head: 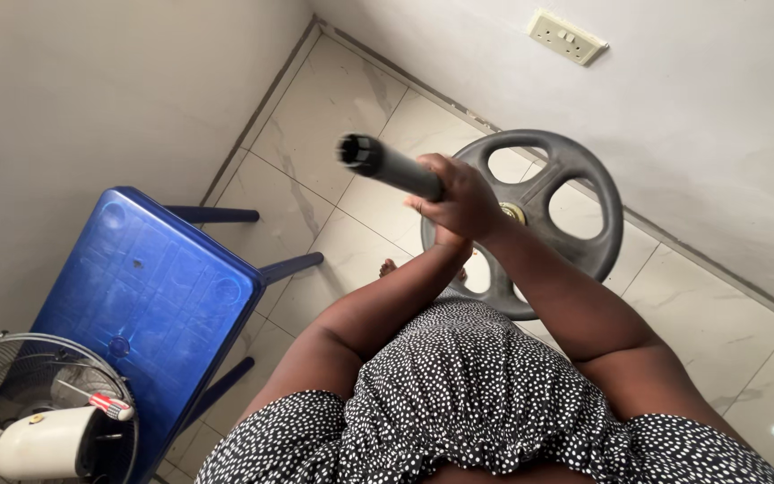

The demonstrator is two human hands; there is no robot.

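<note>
Blue plastic table (150, 296) stands left on the tiled floor (342, 116), a fan head (42, 417) and screwdriver (111, 406) at its near corner. Both hands, right hand (469, 199) over left hand (448, 235), clench a black pole (389, 167) rising from a dark round spoked base (575, 166) near the wall.
</note>
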